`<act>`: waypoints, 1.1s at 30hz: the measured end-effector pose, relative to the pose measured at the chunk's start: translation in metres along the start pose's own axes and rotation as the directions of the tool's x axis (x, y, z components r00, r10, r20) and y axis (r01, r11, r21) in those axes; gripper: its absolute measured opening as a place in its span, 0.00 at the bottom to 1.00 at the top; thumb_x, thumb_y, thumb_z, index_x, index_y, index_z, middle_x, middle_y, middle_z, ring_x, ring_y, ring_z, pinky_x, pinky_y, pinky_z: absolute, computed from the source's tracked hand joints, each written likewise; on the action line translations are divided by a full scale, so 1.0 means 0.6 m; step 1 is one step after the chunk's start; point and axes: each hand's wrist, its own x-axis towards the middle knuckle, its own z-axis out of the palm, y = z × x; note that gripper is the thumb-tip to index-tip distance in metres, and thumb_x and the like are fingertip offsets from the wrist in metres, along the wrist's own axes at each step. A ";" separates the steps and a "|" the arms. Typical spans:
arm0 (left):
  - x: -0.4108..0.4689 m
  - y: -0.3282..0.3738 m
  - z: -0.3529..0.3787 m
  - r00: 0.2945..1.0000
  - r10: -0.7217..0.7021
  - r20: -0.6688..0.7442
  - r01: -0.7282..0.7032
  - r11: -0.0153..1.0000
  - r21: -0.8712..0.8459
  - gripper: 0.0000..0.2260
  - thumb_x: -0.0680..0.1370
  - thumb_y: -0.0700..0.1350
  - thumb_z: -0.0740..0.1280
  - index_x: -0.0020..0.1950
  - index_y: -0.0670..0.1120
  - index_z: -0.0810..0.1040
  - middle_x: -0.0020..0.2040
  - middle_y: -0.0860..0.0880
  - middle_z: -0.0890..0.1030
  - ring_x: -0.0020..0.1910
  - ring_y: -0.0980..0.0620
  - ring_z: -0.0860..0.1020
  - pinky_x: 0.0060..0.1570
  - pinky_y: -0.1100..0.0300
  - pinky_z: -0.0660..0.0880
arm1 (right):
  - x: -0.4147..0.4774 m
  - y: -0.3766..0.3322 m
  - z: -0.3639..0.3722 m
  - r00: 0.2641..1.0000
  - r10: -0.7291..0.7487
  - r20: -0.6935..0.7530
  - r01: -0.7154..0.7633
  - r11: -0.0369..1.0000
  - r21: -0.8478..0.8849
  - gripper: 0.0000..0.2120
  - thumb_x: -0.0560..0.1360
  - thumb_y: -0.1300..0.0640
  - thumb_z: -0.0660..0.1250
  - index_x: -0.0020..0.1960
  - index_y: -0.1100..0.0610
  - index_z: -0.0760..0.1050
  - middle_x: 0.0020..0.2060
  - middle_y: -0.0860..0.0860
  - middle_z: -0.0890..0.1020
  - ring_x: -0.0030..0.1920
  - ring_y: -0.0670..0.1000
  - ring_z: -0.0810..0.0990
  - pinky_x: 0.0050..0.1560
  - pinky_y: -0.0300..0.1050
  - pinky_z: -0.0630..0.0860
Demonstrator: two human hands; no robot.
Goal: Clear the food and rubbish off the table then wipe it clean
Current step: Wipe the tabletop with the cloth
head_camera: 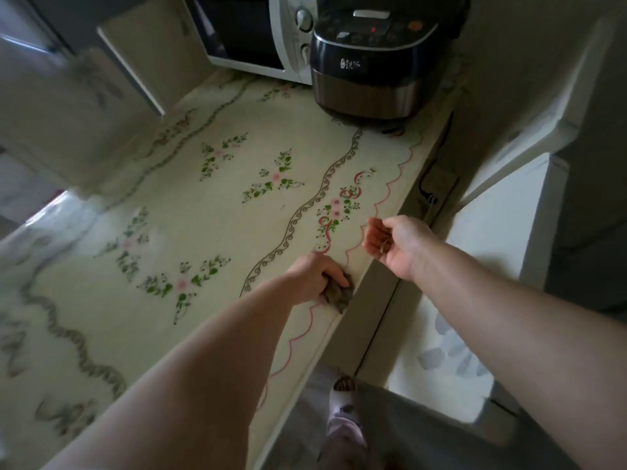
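A table (210,212) covered with a cream floral cloth fills the left and middle of the view. My left hand (314,276) presses a crumpled dark brownish rag (339,295) onto the cloth right at the table's right edge. Just past that edge my right hand (395,245) hovers palm up and cupped, a little higher than the rag. Small brownish bits lie in its palm; I cannot tell what they are.
A white microwave (258,35) and a dark rice cooker (376,59) stand at the table's far end. A white cabinet (475,252) stands close to the right of the table, leaving a narrow gap. My slippered foot (344,422) is on the floor below.
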 end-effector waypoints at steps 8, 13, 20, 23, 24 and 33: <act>-0.191 -0.072 0.048 0.987 -0.157 -0.046 0.156 0.987 -0.032 0.20 0.72 0.29 0.62 0.45 0.52 0.86 0.52 0.52 0.81 0.52 0.52 0.79 0.52 0.66 0.74 | -0.081 0.090 0.000 0.995 0.058 0.075 -0.047 0.989 -0.141 0.16 0.82 0.62 0.51 0.40 0.60 0.72 0.30 0.53 0.73 0.32 0.48 0.72 0.40 0.41 0.75; -0.282 -0.098 0.058 0.976 -0.220 0.013 0.220 0.975 -0.015 0.11 0.76 0.37 0.67 0.49 0.50 0.85 0.48 0.52 0.82 0.48 0.54 0.80 0.51 0.59 0.77 | -0.112 0.144 0.023 0.985 0.129 0.110 -0.105 0.973 -0.204 0.16 0.81 0.62 0.51 0.39 0.60 0.73 0.30 0.52 0.74 0.32 0.48 0.73 0.40 0.42 0.76; -0.365 -0.149 0.087 0.952 -0.294 -0.081 0.285 0.952 -0.110 0.14 0.68 0.30 0.66 0.42 0.46 0.86 0.54 0.45 0.82 0.52 0.47 0.80 0.52 0.66 0.75 | -0.148 0.214 0.046 0.977 0.169 0.133 -0.130 0.957 -0.259 0.16 0.81 0.62 0.51 0.40 0.61 0.73 0.31 0.53 0.74 0.33 0.48 0.74 0.39 0.42 0.76; -0.393 -0.174 0.095 0.965 -0.256 -0.063 0.253 0.966 -0.056 0.18 0.70 0.28 0.64 0.43 0.48 0.86 0.54 0.48 0.82 0.53 0.47 0.80 0.57 0.59 0.77 | -0.161 0.244 0.062 0.977 0.176 0.118 -0.139 0.952 -0.274 0.17 0.81 0.62 0.51 0.39 0.61 0.73 0.31 0.53 0.73 0.32 0.48 0.73 0.40 0.42 0.75; -0.401 -0.185 0.097 0.962 -0.260 -0.076 0.257 0.965 -0.055 0.21 0.70 0.26 0.62 0.44 0.48 0.86 0.54 0.50 0.82 0.53 0.49 0.80 0.57 0.61 0.76 | -0.165 0.254 0.067 0.978 0.176 0.113 -0.139 0.951 -0.276 0.17 0.81 0.62 0.51 0.39 0.60 0.73 0.31 0.53 0.73 0.32 0.48 0.73 0.39 0.42 0.75; -0.518 -0.259 0.090 0.965 -0.253 -0.070 0.244 0.964 -0.109 0.24 0.67 0.23 0.58 0.44 0.46 0.87 0.50 0.57 0.80 0.54 0.54 0.79 0.50 0.73 0.73 | -0.212 0.352 0.135 0.984 0.149 0.097 -0.111 0.939 -0.325 0.17 0.81 0.63 0.50 0.39 0.61 0.72 0.30 0.53 0.72 0.31 0.48 0.71 0.35 0.40 0.75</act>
